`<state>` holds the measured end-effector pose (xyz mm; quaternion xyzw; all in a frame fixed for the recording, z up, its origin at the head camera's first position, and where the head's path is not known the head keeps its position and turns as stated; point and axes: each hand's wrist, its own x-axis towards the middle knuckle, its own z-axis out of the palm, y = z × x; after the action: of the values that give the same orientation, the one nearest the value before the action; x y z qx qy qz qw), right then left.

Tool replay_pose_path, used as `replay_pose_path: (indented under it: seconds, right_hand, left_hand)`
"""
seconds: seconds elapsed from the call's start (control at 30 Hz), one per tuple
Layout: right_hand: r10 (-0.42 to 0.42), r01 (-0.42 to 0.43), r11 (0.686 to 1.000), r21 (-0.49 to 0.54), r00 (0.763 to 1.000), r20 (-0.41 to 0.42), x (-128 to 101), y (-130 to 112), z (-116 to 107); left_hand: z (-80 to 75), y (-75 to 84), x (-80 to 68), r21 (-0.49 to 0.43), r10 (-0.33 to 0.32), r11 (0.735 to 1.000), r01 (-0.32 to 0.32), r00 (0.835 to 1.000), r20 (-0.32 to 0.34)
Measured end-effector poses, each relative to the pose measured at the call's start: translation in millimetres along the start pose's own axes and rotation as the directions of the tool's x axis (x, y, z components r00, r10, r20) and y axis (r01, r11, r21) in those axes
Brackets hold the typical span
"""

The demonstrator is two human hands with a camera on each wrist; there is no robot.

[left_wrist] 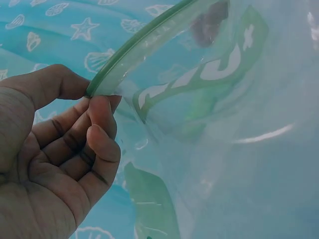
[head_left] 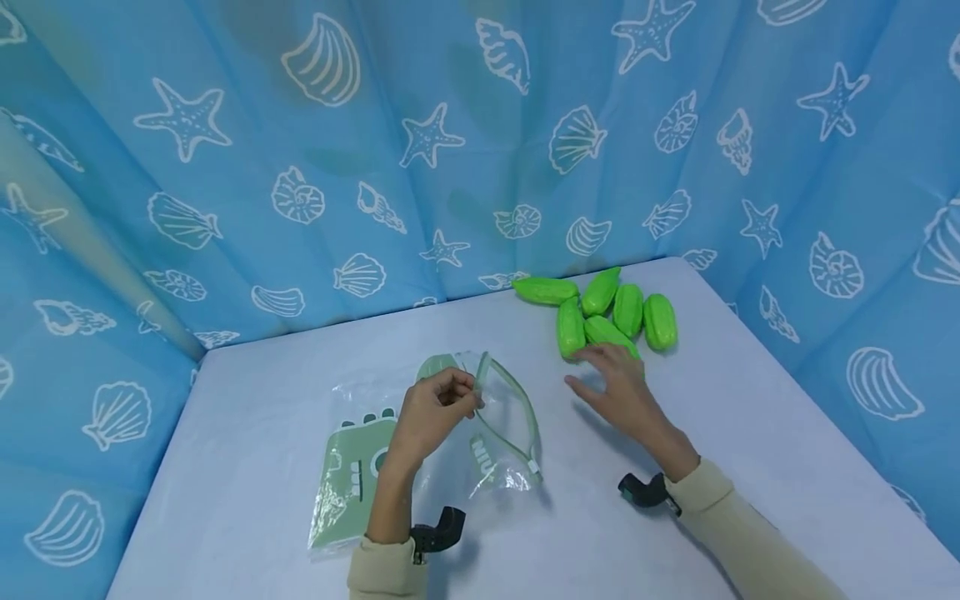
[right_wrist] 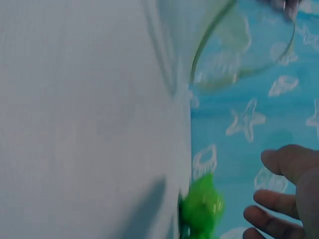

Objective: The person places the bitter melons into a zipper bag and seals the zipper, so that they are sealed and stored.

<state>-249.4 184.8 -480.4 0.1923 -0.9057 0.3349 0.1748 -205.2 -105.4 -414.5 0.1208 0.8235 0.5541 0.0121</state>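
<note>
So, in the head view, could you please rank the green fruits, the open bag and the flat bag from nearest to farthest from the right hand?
1. Green fruits: just beyond the right hand.
2. Open bag: to its left, held by the left hand.
3. Flat bag: farthest left, on the table.

Head cam looks down and fwd over the bench; wrist cams sit v. close, sharing the clear bag rim w/ it.

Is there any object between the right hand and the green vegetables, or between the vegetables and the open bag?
Nothing visible. The right hand hovers beside the green vegetables, and only bare table separates them from the zip bag, whose rim the left hand pinches.
</note>
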Motion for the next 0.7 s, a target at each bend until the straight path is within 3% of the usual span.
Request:
replay_pose_path:
  seconds: [0.1, 0.2, 0.7]
  right_hand:
    - [0.058, -0.064, 0.992, -0.105, 0.996, -0.061, 7, 21, -15]
    - [0.103, -0.115, 0.975, -0.19, 0.992, -0.071, 15, 37, -25]
    - [0.216, -0.161, 0.9, -0.406, 0.972, 0.093, 68, 58, -27]
  left_hand:
    - [-1.4, -1.4, 0.1, 0.002, 0.014, 1.0, -0.014, 1.0, -0.002]
    - [-2.7, -3.1, -0.1, 0.001, 0.017, 1.0, -0.017, 1.0, -0.002]
    - [-3.2, -5.4, -0.2, 0.004, -0.011, 1.0, 0.011, 1.0, -0.017]
